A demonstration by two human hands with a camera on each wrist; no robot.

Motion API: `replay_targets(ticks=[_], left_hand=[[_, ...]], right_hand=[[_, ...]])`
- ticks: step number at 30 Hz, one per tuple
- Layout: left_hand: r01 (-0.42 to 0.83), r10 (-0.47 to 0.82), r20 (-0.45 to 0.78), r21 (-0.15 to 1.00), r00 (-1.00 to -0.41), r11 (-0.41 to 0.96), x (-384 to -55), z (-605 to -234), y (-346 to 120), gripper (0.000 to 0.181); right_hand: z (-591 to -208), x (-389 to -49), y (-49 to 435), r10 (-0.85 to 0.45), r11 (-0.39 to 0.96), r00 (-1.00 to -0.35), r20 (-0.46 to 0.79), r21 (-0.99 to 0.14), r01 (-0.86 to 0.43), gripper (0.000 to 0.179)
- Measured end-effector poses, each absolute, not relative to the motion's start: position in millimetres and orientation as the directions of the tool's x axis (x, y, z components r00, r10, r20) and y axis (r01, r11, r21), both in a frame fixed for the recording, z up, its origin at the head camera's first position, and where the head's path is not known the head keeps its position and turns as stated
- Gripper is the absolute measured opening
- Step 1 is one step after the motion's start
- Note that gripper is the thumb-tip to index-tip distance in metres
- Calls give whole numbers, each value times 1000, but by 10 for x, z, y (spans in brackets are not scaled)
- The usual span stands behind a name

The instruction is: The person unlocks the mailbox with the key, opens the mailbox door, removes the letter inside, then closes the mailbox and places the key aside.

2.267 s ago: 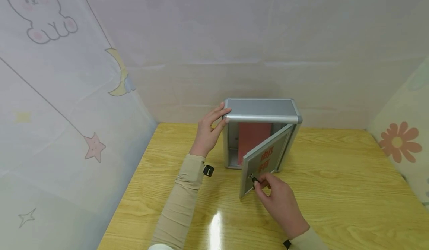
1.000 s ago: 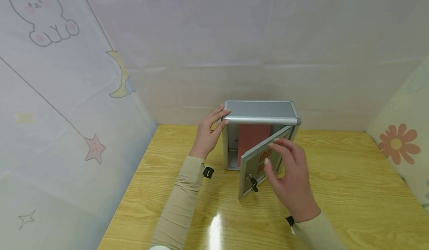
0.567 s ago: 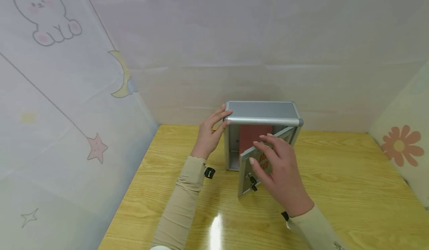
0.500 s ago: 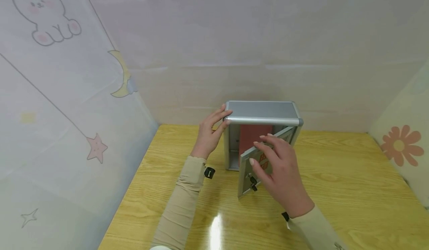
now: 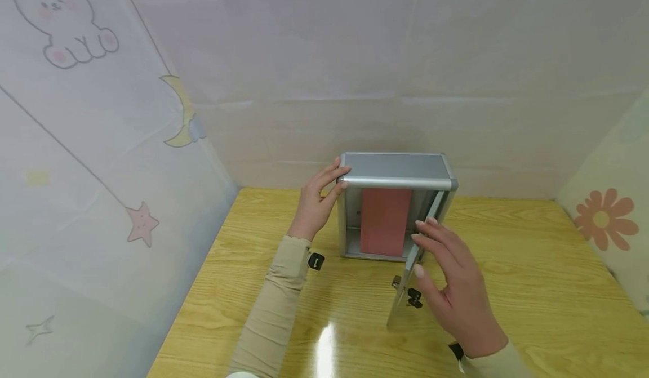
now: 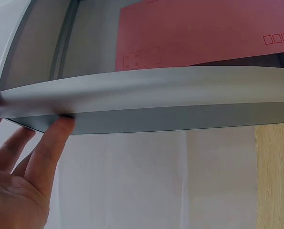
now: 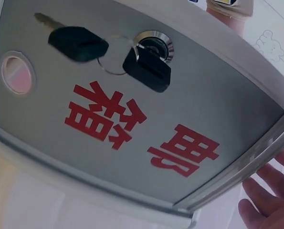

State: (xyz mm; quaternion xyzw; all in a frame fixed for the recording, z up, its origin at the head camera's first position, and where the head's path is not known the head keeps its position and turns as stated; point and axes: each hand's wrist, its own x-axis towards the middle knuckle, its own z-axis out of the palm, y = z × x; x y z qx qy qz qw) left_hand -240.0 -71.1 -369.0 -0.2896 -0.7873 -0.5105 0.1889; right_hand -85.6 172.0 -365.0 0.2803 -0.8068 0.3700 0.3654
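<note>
A silver-grey mailbox (image 5: 395, 165) stands on the table with its door (image 5: 407, 268) swung well out to the right. Its top left corner is held by my left hand (image 5: 311, 203), one fingertip lying on the top panel in the left wrist view. Inside leans a pinkish-red envelope (image 5: 385, 220) with printed boxes. My right hand (image 5: 456, 288) is at the door's upper edge, fingers loosely bent, fingertips right at the rim. Two black-headed keys (image 7: 79, 45) on a ring hang at the door's lock (image 7: 164, 39); one is in it. Red characters (image 7: 106, 114) mark the door's face.
The wood-grain table (image 5: 243, 310) reaches back to a pale cloth backdrop (image 5: 304, 85). Patterned cloth sides rise at the left and right, with a bunny (image 5: 76, 23) printed on the left and a flower (image 5: 600, 219) on the right.
My right hand has let go of the key, risen to the door's upper edge and moved right. The door has swung wider, showing more of the envelope. The left hand has stayed put.
</note>
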Motion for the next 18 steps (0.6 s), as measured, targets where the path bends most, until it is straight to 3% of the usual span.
replay_targets(ticks=[11,18], left_hand=[[648,259,595,702,-761,294,-2401,-3691,-718,36],[638,261,582,714,-770,288,-2389,-3676,-711,37]], right_hand=[[-3600,-661,2064,-166,527,-578,799,-424,-737,38],[-3605,-556,2237,-60,623,-652,756,-482,-616,31]])
